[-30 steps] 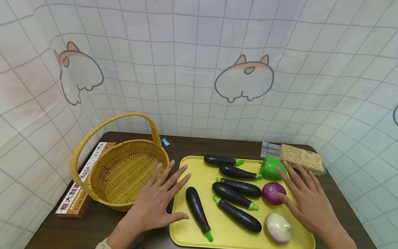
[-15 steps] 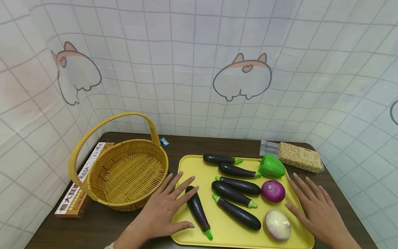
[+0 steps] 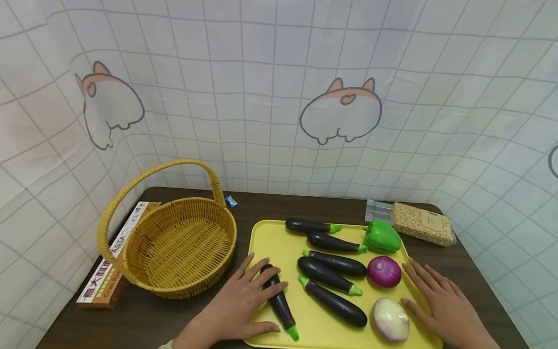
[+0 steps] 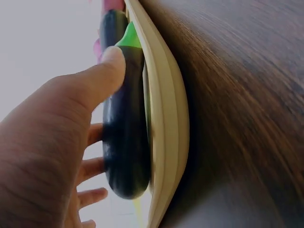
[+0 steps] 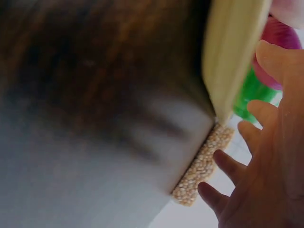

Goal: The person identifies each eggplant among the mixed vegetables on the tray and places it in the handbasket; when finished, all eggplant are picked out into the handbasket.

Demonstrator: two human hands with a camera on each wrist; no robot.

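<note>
My left hand (image 3: 240,308) is spread over the left edge of the yellow tray (image 3: 314,334), fingers apart above a dark eggplant (image 3: 282,308) with a green stem. In the left wrist view its thumb and fingers lie around that eggplant (image 4: 126,128) without closing on it; contact is unclear. At the tray's right edge hovers my right hand (image 3: 453,310), fingers extended and holding nothing. Nearest to it are a white-and-purple round vegetable (image 3: 391,320) and a purple onion (image 3: 384,271). Several more eggplants (image 3: 335,303) and a green bell pepper (image 3: 382,236) lie on the tray.
A yellow wicker basket (image 3: 183,291) with a tall handle stands left of the tray, beside a long carton (image 3: 106,281). A small blue wrapper (image 3: 231,200) lies behind it. A bag of grains (image 3: 423,224) sits at the back right. A white gridded curtain (image 3: 270,97) surrounds the table.
My left hand has moved right and down from beside the basket to over the left eggplant. The right hand has drawn back from the onion and pepper toward the tray's right edge.
</note>
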